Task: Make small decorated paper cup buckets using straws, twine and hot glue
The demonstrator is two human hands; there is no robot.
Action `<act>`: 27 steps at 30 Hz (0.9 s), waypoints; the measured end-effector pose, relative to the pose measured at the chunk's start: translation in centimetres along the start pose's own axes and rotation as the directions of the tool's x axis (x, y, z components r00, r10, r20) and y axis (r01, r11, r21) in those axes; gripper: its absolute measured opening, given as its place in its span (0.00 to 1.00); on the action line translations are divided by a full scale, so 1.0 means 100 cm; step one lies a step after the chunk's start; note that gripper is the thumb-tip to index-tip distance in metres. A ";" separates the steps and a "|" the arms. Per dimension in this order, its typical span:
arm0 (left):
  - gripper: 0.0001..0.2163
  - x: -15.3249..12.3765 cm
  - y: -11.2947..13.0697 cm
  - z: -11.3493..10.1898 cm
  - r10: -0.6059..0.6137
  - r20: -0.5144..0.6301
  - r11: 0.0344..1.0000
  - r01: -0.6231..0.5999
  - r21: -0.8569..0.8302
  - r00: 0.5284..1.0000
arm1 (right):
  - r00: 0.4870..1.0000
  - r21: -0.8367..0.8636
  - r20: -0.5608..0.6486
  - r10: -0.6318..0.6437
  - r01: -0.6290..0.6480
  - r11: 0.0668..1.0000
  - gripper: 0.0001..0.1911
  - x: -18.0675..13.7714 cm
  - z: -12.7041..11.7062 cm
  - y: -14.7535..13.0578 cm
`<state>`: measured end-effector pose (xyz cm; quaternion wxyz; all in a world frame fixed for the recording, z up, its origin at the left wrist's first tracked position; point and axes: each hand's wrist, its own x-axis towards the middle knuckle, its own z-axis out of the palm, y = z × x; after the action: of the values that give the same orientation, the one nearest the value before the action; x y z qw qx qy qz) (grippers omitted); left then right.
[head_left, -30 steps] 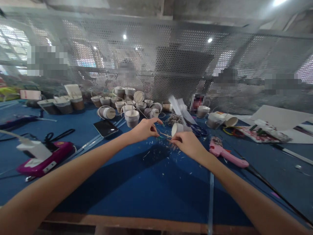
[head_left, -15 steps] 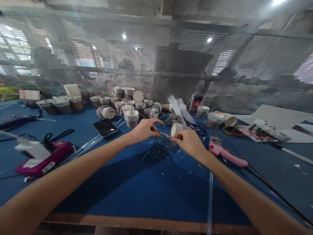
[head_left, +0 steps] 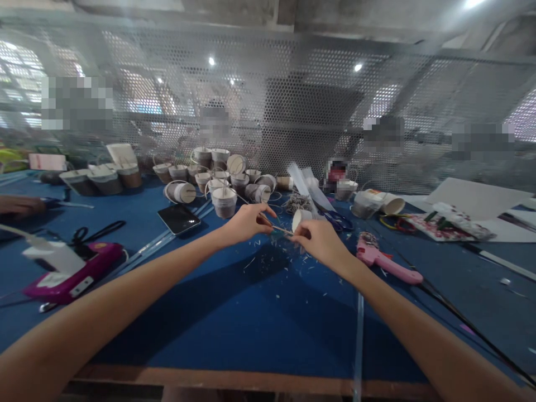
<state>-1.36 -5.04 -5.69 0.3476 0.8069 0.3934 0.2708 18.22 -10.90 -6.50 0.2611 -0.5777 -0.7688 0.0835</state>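
Between my two hands runs a thin, light brown strand (head_left: pixel 282 230), like a short piece of twine or cord. My left hand (head_left: pixel 250 221) pinches its left end with thumb and fingers, the forefinger arched above. The other end is in the closed fingertips of my right hand (head_left: pixel 315 237). Just behind the right fingers a white paper cup (head_left: pixel 301 218) lies on its side, partly covered by that hand. Small pale clippings (head_left: pixel 268 259) are scattered over the blue table below. A tangled bundle of grey-brown cord (head_left: pixel 298 203) sits behind the cup.
Several grey cups with handles (head_left: pixel 224 202) stand at the back left, near a phone (head_left: pixel 179 219). A purple power strip (head_left: pixel 75 273) lies left. Blue-handled scissors (head_left: pixel 341 220) and a pink glue gun (head_left: pixel 387 261) lie right. Another person's hand (head_left: pixel 20 206) is far left.
My left forefinger has come down slightly towards the strand. Another person's hand has come into view at the far left edge. My right hand has hardly moved.
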 end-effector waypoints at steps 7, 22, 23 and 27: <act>0.14 0.002 -0.005 0.001 0.022 -0.003 0.999 -0.022 0.025 1.000 | 0.998 -0.007 0.042 -0.039 0.039 0.999 0.08 0.000 0.001 0.001; 0.14 0.002 -0.008 0.003 0.021 0.020 1.000 -0.020 -0.014 1.000 | 0.998 -0.145 -0.005 0.067 -0.067 0.987 0.06 0.001 0.004 0.002; 0.14 0.002 -0.008 0.003 0.015 0.018 1.000 -0.015 -0.017 1.000 | 0.998 -0.143 -0.008 0.068 -0.069 0.987 0.06 0.001 0.003 0.002; 0.14 0.001 -0.007 0.003 0.009 0.034 0.999 -0.008 -0.046 0.999 | 0.997 -0.153 -0.028 0.066 -0.069 0.986 0.06 0.002 0.003 0.003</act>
<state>-1.35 -4.77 -6.40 0.3716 0.8050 0.3775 0.2672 18.29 -10.56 -6.80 0.2214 -0.6227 -0.7500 0.0263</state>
